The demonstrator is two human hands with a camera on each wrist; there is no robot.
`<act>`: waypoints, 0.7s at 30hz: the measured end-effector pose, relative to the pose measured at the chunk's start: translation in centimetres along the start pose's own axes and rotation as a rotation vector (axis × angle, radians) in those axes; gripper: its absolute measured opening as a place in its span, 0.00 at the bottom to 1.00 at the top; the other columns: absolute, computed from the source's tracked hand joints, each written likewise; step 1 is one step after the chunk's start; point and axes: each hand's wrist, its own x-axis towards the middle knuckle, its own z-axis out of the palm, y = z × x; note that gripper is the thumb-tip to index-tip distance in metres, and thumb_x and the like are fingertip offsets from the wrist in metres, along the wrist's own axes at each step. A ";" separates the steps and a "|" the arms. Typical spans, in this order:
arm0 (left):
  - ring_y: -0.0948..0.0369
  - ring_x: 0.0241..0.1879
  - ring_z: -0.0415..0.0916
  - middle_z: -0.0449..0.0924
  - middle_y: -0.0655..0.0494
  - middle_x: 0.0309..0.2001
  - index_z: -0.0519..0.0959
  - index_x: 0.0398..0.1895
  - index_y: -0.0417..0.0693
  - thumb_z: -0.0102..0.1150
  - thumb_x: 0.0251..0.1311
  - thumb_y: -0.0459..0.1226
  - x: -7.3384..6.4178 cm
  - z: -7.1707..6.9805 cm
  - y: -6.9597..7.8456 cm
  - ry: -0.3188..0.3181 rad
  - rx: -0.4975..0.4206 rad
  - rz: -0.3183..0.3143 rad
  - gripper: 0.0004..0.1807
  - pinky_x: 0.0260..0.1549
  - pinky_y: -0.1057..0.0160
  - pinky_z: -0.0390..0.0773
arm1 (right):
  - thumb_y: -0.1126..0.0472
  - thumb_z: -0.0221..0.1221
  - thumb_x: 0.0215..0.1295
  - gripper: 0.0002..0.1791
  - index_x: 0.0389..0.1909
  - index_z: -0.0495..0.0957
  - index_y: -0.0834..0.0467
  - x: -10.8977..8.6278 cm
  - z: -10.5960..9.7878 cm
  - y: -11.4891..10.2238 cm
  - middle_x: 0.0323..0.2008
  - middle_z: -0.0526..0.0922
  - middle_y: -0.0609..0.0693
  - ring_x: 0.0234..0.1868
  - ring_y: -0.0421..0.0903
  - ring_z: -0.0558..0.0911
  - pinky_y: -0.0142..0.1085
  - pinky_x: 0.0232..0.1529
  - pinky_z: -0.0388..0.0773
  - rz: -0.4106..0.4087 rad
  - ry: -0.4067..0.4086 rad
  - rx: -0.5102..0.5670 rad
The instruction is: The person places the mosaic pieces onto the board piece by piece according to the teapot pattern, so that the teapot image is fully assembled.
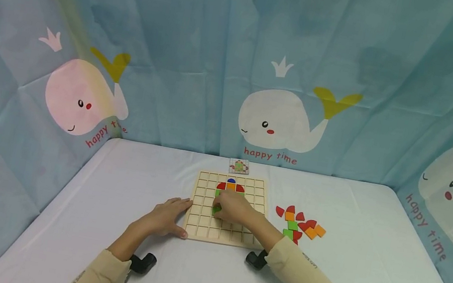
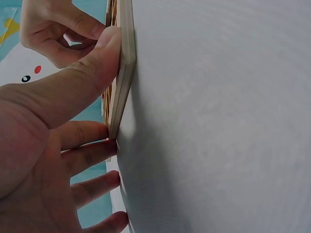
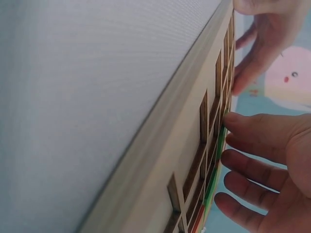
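Observation:
A wooden grid board (image 1: 201,231) lies flat on the table, with red, orange, green and blue tiles set in its upper middle cells. My left hand (image 1: 165,215) steadies its near left corner, fingers spread and fairly straight. In the left wrist view the thumb (image 2: 104,46) rests against the board's edge while other fingertips reach the table. Over the board's middle, my right hand (image 1: 234,207) touches the green tiles (image 1: 216,209) with its fingertips. The right wrist view shows thumb and fingers (image 3: 250,165) loosely extended at a green tile (image 3: 221,138). The palm side is partly hidden from above.
Loose red, orange and green tiles (image 1: 292,225) lie scattered right of the board. A small pattern card (image 1: 239,166) sits behind its far edge. Black wrist camera mounts (image 1: 143,263) hang beside both sleeves. A whale-printed curtain (image 1: 187,104) encloses the white table (image 1: 368,267).

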 end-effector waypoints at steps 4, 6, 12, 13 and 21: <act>0.43 0.74 0.53 0.61 0.46 0.73 0.62 0.73 0.44 0.76 0.43 0.45 0.0 0.0 0.0 0.001 0.003 0.002 0.52 0.67 0.34 0.56 | 0.58 0.67 0.58 0.08 0.37 0.87 0.56 -0.1 0.0 0.1 0.35 0.85 0.47 0.37 0.40 0.79 0.32 0.38 0.78 -0.005 0.001 0.011; 0.43 0.74 0.53 0.61 0.46 0.73 0.62 0.73 0.44 0.76 0.43 0.46 0.0 0.0 0.0 0.000 0.005 0.004 0.52 0.67 0.34 0.56 | 0.58 0.67 0.58 0.08 0.37 0.87 0.57 -0.2 0.0 0.2 0.36 0.85 0.47 0.37 0.41 0.79 0.32 0.39 0.79 -0.004 0.008 0.015; 0.43 0.74 0.53 0.61 0.46 0.74 0.62 0.73 0.44 0.76 0.43 0.45 0.0 -0.1 0.1 -0.008 0.009 -0.001 0.52 0.67 0.33 0.56 | 0.58 0.67 0.58 0.11 0.42 0.86 0.57 -1.2 -0.6 0.3 0.38 0.83 0.49 0.38 0.42 0.77 0.35 0.41 0.78 0.036 0.001 0.065; 0.43 0.74 0.52 0.61 0.46 0.74 0.62 0.73 0.44 0.76 0.43 0.45 0.0 -0.2 0.1 -0.009 0.010 -0.003 0.52 0.67 0.33 0.55 | 0.58 0.67 0.59 0.12 0.42 0.86 0.57 -1.4 -0.8 0.3 0.38 0.82 0.49 0.39 0.43 0.77 0.35 0.42 0.78 0.040 -0.001 0.080; 0.42 0.74 0.52 0.60 0.46 0.74 0.61 0.73 0.45 0.77 0.43 0.45 0.2 0.0 0.0 -0.008 0.024 -0.010 0.52 0.67 0.33 0.55 | 0.59 0.65 0.60 0.12 0.43 0.86 0.58 -2.6 -1.7 1.4 0.40 0.84 0.49 0.43 0.45 0.79 0.38 0.47 0.79 0.034 0.032 0.085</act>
